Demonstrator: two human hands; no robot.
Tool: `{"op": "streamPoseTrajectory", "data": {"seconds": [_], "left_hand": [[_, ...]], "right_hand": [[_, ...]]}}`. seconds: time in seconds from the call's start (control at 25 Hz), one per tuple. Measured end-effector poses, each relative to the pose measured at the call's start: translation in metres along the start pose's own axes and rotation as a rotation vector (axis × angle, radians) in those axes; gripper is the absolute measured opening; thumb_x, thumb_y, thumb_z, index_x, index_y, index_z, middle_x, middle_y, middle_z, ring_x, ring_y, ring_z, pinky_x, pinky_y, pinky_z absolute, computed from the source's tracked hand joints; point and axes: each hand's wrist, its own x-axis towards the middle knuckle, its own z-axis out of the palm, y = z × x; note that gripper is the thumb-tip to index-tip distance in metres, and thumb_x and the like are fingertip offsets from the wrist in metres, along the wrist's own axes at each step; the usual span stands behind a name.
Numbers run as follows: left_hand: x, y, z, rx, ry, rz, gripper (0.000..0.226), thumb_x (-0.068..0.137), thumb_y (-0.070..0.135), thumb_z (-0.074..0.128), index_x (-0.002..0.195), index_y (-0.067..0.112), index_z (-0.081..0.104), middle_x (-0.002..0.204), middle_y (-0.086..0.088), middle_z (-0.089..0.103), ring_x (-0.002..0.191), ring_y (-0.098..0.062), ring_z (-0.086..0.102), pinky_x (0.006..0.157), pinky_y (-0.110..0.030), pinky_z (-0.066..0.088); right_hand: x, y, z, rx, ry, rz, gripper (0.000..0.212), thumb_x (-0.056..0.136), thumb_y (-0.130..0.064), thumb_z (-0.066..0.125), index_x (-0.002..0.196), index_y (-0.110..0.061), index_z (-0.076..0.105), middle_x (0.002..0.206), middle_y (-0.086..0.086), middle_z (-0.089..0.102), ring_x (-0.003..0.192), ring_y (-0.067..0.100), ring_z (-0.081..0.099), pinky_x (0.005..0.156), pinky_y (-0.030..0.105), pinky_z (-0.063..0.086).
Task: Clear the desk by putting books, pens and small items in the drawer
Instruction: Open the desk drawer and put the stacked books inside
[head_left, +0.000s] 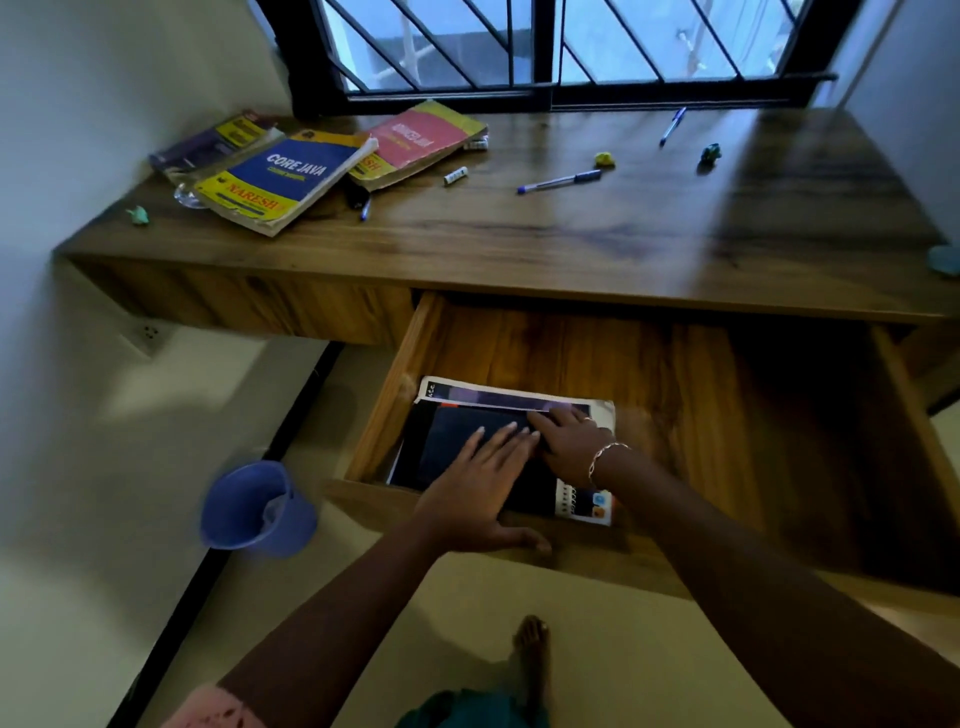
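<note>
The wooden desk stood below a barred window, with a blue bucket on the floor at left. Books and pens lay on the desk. In the open drawer, at its left, lay a dark spiral notebook. The left hand and right hand pressed flat on it, fingers straight and slightly spread.

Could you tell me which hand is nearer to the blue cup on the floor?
Left. The left hand lies flat on the dark book in the drawer, just right of the blue cup; the right hand rests farther right on that book.
</note>
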Motion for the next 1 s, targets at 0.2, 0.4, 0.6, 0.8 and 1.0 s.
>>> {"op": "streamPoseTrajectory", "data": {"seconds": [0.2,0.4,0.6,0.8,1.0], "left_hand": [[-0.003,0.015,0.012,0.139,0.078,0.014,0.103,0.074,0.079,0.022,0.147,0.014,-0.012,0.159,-0.003,0.000,0.143,-0.014,-0.012,0.119,-0.046,0.003],[0.003,0.013,0.008,0.196,0.106,0.025,0.114,0.061,0.087,-0.005,0.149,0.016,-0.005,0.159,-0.002,-0.001,0.145,-0.018,-0.009,0.117,-0.047,-0.009],[0.031,0.002,-0.001,0.244,0.192,0.017,0.113,0.064,0.087,-0.006,0.149,0.015,0.002,0.158,-0.007,0.002,0.146,-0.022,-0.004,0.114,-0.050,-0.014],[0.080,-0.022,-0.012,0.219,0.258,0.026,0.107,0.073,0.085,0.023,0.148,0.015,-0.007,0.157,-0.007,-0.008,0.145,-0.021,-0.012,0.119,-0.040,-0.010],[0.140,-0.050,-0.029,0.195,0.346,0.034,0.108,0.074,0.084,0.028,0.149,0.008,0.011,0.157,-0.012,0.012,0.145,-0.024,0.004,0.114,-0.040,0.008]], "right_hand": [[-0.071,0.007,0.017,-0.017,0.134,0.067,0.061,0.094,-0.051,0.030,0.145,-0.018,0.019,0.151,0.011,0.024,0.139,0.032,0.022,0.111,0.046,0.029],[-0.109,0.017,0.043,-0.092,0.283,-0.017,0.064,0.093,-0.057,0.011,0.136,-0.018,0.038,0.138,0.011,0.048,0.131,0.028,0.041,0.103,0.040,0.039],[-0.085,0.035,0.031,-0.144,0.380,-0.019,0.061,0.093,-0.055,0.011,0.129,-0.016,0.041,0.125,0.012,0.061,0.117,0.029,0.056,0.088,0.039,0.050],[-0.039,0.063,0.011,-0.286,0.471,-0.036,0.070,0.092,-0.059,0.010,0.144,-0.014,0.024,0.138,0.017,0.047,0.134,0.032,0.035,0.113,0.045,0.025],[0.014,0.094,-0.024,-0.311,0.532,-0.042,0.078,0.090,-0.063,0.015,0.146,-0.011,0.001,0.147,0.016,0.026,0.144,0.026,-0.005,0.115,0.040,0.004]]}}
